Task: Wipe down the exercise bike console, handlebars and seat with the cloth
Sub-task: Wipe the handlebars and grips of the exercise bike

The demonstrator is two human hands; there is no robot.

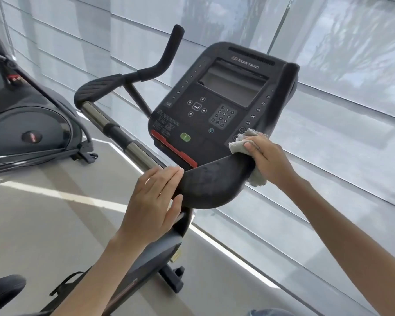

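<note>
My right hand [268, 159] is clamped on the cloth [242, 142] around the handlebar [212, 185] — my left hand [156, 197], fingers loose, rests beside it.

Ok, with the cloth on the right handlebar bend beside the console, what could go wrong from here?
1. The cloth in the right hand overlaps the console corner; a wide stroke might press its buttons.
2. Loose cloth hangs under the handlebar, so it may bunch and miss the underside.
3. The left hand rests flat on the bar; that patch could be skipped.
</note>
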